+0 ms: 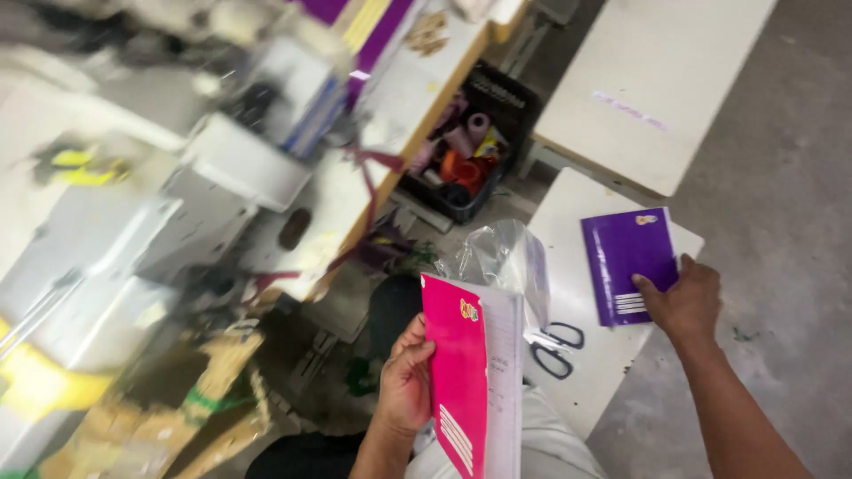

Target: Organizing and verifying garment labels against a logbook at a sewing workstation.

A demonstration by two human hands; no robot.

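A: Right, log the hands first.

B: My left hand (406,383) holds a thin pink-covered paper notebook (469,383) upright over my lap, thumb on the cover, fingers (417,337) wrapped round the spine edge. My right hand (685,302) lies flat on the lower right corner of a purple-covered paper notebook (627,264), fingers spread narrow, pressing rather than gripping. That purple one lies flat on the low white table (586,355) to my right, near its far edge.

A: Risks?

B: Judgement only. The purple notebook sits close to the table edge; a push from my palm could slide it off onto the grey concrete floor (781,222). The pink one is pinched at one side only, so its loose pages could fan open or slip from my grasp.

A: What else is near?

B: A pair of black-handled scissors (557,348) on the same table, between the two notebooks. Just beside them a crumpled clear plastic bag (506,257), partly behind the pink cover. Either could snag a book moved across the table. A second white table (657,80) stands further off. A black plastic crate (470,142) of pink and red thread spools sits on the floor under a long worktable (417,89). The left side of the view is blurred; I make out white machine housings there, nothing finer.
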